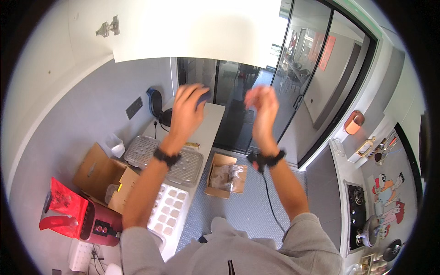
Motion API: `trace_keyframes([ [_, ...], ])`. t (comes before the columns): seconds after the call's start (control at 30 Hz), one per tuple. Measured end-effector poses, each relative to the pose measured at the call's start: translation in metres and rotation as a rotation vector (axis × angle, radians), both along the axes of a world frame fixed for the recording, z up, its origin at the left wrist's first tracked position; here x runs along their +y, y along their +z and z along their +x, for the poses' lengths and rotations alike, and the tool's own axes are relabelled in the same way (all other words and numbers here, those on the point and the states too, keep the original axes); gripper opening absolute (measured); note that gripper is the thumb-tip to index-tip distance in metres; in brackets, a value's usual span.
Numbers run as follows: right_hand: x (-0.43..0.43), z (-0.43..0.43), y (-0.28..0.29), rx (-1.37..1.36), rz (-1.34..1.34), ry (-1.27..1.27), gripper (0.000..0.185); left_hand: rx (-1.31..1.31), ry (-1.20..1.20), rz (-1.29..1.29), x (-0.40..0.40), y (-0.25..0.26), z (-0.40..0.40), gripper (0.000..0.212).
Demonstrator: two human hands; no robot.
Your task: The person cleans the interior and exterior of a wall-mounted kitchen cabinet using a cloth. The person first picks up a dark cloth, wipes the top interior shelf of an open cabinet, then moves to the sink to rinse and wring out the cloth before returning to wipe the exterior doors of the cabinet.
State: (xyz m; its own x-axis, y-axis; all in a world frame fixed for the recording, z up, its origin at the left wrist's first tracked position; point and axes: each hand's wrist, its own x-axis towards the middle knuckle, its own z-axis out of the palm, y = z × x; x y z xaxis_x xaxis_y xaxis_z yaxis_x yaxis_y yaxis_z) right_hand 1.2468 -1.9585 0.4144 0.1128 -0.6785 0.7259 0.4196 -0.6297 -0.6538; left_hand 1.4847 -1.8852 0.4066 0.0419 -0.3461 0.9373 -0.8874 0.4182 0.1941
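My left hand (187,108) is raised in front of me, its fingers curled around a small dark blue object (204,97) that is mostly hidden. Level with it on the right, my right hand (264,105) is up with bent, blurred fingers; nothing shows in it, though its inner side is partly hidden. Each wrist wears a black strap. Above both hands spreads a white cabinet door (192,34), swung out on a metal hinge (108,26). Beyond my left hand, an opened blue-and-black countertop appliance (155,103) stands on the white counter (213,113).
Ribbed clear plastic trays (187,165), a white multi-compartment tray (168,209), a cardboard box (99,172) and a red coffee machine (103,225) line the left counter. An opened carton (225,177) sits on the floor. Glass sliding doors (302,68) stand ahead; a gas hob (355,213) is right.
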Motion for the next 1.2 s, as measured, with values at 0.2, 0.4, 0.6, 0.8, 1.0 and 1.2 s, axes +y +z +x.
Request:
trace_keyframes([
  [0.2,0.098,0.007,-0.201,0.604,0.188,0.136,0.039,2.013,-0.698,0.216,0.03,-0.19,-0.049,0.012],
  [0.4,0.167,0.0,-0.28,0.757,0.186,0.148,0.045,2.266,-0.623,0.35,0.069,-0.369,-0.092,0.011],
  [0.6,0.175,-0.046,-0.338,0.85,-0.002,0.033,0.035,2.232,-0.55,0.453,0.093,-0.396,-0.155,0.012],
  [0.8,0.145,-0.074,-0.373,0.642,0.284,-0.134,0.045,1.816,-0.381,0.454,0.104,-0.353,-0.206,0.03],
  [1.0,0.127,-0.055,-0.295,0.316,0.446,-0.025,0.057,1.447,-0.539,0.632,0.101,-0.262,-0.195,0.05],
  [1.2,0.068,-0.048,-0.132,0.236,-0.131,-0.419,0.048,0.529,-0.587,0.421,0.079,-0.122,-0.137,0.056],
])
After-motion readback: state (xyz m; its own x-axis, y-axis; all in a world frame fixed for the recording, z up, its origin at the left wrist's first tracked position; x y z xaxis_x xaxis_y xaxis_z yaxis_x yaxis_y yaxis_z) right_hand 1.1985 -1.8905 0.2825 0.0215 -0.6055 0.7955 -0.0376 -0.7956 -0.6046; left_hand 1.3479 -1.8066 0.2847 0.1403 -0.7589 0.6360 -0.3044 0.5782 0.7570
